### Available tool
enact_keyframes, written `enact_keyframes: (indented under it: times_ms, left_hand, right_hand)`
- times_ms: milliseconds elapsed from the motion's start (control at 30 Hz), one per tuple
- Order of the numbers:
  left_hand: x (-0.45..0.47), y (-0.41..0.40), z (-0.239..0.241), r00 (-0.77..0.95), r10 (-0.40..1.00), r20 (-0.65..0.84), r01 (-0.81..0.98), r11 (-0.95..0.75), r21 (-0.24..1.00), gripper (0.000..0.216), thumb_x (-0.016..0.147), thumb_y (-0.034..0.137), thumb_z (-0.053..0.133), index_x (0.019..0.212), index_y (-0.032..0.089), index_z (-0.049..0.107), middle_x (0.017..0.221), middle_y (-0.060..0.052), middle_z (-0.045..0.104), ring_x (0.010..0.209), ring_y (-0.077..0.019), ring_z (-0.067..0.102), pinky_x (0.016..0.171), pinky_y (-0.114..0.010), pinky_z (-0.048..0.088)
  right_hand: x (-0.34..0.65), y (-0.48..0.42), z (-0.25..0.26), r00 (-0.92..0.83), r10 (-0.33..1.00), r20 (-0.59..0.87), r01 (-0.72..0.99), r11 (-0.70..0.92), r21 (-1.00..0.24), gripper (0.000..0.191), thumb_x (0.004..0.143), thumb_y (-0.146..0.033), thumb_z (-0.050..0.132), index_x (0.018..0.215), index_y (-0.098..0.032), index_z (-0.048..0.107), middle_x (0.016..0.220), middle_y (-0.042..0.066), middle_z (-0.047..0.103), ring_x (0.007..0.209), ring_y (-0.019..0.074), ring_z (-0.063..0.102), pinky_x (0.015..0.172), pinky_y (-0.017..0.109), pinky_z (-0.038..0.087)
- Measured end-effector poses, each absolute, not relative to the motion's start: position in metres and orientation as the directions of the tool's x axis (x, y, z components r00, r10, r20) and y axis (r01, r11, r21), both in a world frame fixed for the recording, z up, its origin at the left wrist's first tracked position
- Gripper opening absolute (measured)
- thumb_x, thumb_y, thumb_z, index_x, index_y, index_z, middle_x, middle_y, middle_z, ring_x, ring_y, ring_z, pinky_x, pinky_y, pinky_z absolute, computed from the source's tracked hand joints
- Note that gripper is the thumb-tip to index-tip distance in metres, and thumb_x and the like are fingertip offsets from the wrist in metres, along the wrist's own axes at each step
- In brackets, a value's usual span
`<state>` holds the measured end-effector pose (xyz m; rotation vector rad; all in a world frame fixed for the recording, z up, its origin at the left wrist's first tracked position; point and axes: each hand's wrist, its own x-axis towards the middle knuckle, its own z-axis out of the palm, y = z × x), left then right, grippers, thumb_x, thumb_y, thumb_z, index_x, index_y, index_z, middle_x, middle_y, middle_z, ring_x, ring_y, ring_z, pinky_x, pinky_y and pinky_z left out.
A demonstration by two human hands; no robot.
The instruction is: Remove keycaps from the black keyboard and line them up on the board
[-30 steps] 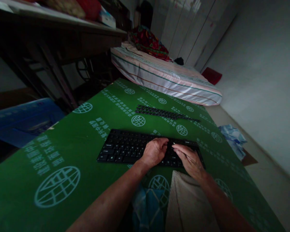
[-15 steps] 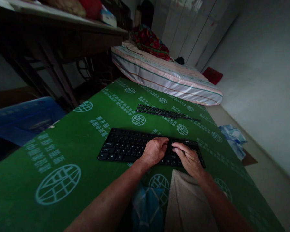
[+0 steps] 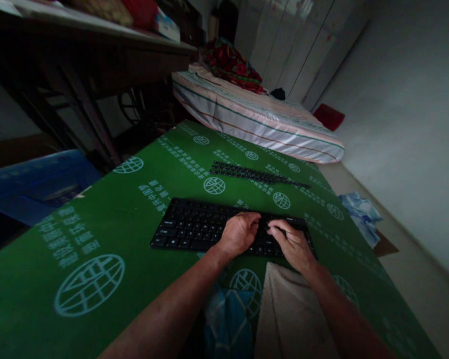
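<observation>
A black keyboard lies flat on a green printed sheet in front of me. My left hand rests on the keys right of the keyboard's middle, fingers curled in and thumb toward the fingertips. My right hand sits beside it over the keyboard's right part, fingers bent down and pressed together on the keys. The two hands' fingertips almost meet. What the fingers pinch is hidden. A second long black strip of keys lies farther back on the sheet.
A beige cloth and a blue cloth lie at the near edge under my arms. A striped mattress lies behind the sheet. A dark table and blue container stand left. Crumpled blue-white cloth lies right.
My right hand's fingers have curled down onto the keys and drawn closer to my left hand; a small pale tip seen at them earlier no longer shows. My left hand has barely moved.
</observation>
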<state>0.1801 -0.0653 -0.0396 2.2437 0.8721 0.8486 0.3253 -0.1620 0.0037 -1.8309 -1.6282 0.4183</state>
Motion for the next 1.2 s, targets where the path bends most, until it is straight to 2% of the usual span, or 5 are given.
enact_keyframes:
  times_ms: [233,333,533,767,1200]
  left_hand:
    - [0.180,-0.064,-0.041,0.605,0.720,0.340,0.366,-0.631,0.684,0.027,0.077,0.014,0.053,0.101,0.022,0.064,0.094,-0.002,0.071,0.089,-0.0175,0.065,0.084,-0.027,0.049]
    - [0.180,-0.064,-0.040,0.606,0.721,0.337,0.368,-0.629,0.685,0.026,0.077,0.014,0.052,0.099,0.022,0.064,0.094,-0.002,0.071,0.089,-0.0180,0.064,0.082,-0.028,0.049]
    - [0.180,-0.066,-0.034,0.608,0.720,0.334,0.368,-0.629,0.685,0.026,0.077,0.013,0.051,0.098,0.021,0.064,0.093,-0.003,0.071,0.088,-0.0182,0.065,0.081,-0.028,0.050]
    - [0.179,-0.066,-0.032,0.617,0.719,0.320,0.377,-0.627,0.682,0.025,0.078,0.014,0.051,0.098,0.021,0.065,0.095,-0.003,0.071,0.089,-0.0181,0.064,0.081,-0.027,0.049]
    - [0.177,-0.070,-0.026,0.724,0.614,0.313,0.390,-0.740,0.548,0.031,0.078,0.013,0.050,0.104,0.024,0.062,0.093,0.001,0.070,0.088,-0.0188,0.061,0.078,-0.028,0.049]
  right_hand:
    - [0.333,-0.161,0.013,0.309,0.937,0.162,0.652,-0.084,-0.753,0.019,0.085,-0.038,0.046,0.090,-0.022,0.054,0.069,0.001,0.069,0.073,0.0168,0.065,0.075,0.027,0.046]
    - [0.337,-0.160,0.018,0.285,0.952,0.111,0.616,-0.093,-0.783,0.021,0.082,-0.039,0.050,0.081,-0.020,0.057,0.060,0.000,0.066,0.062,0.0154,0.062,0.070,0.027,0.047]
    - [0.344,-0.153,0.013,0.228,0.972,-0.053,0.507,-0.165,-0.846,0.034,0.072,-0.046,0.061,0.081,-0.014,0.067,0.058,0.002,0.064,0.051,0.0131,0.057,0.052,0.024,0.048]
    - [0.346,-0.148,0.009,0.259,0.958,-0.126,0.443,-0.233,-0.866,0.048,0.078,-0.057,0.050,0.073,-0.012,0.067,0.052,0.003,0.061,0.043,0.0101,0.054,0.042,0.020,0.045]
    - [0.340,-0.141,0.012,0.264,0.946,-0.186,0.413,-0.286,-0.865,0.040,0.077,-0.054,0.053,0.071,-0.015,0.061,0.046,-0.001,0.057,0.039,0.0084,0.051,0.038,0.017,0.042]
